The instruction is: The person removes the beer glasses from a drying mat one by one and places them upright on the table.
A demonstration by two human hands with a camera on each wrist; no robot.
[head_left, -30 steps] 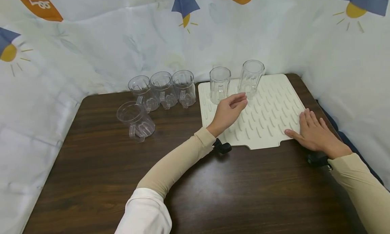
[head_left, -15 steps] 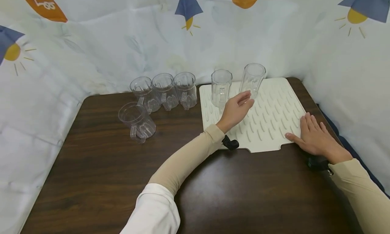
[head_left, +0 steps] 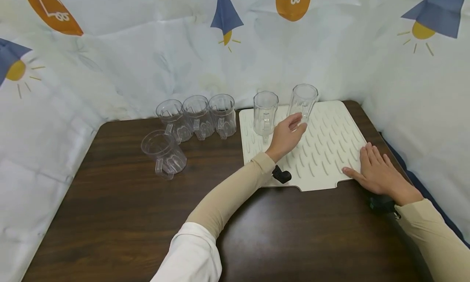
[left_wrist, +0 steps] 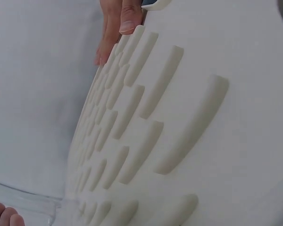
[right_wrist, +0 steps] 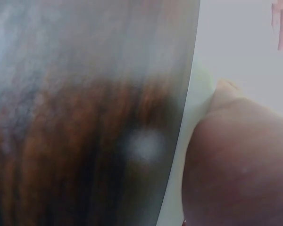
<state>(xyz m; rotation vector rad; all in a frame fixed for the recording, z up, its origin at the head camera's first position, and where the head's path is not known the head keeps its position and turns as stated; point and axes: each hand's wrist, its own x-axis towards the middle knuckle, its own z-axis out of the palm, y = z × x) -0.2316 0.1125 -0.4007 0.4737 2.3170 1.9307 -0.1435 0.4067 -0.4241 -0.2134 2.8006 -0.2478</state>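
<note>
On a white ridged drying mat stand two clear glass mugs: one at its back left corner, another a little to its right. My left hand reaches over the mat, fingertips right at the lower part of the right-hand mug, thumb apart from the fingers. In the left wrist view those fingers overlap the mug's edge. My right hand rests flat with spread fingers on the mat's right front corner.
Several clear mugs stand left of the mat on the dark wooden table: a row at the back edge and one in front, handles facing forward. A patterned white curtain hangs behind and beside the table.
My left hand has shifted slightly right and toward the right-hand mug's base. The right hand and the mugs stay put; the head view has tilted a little upward.
</note>
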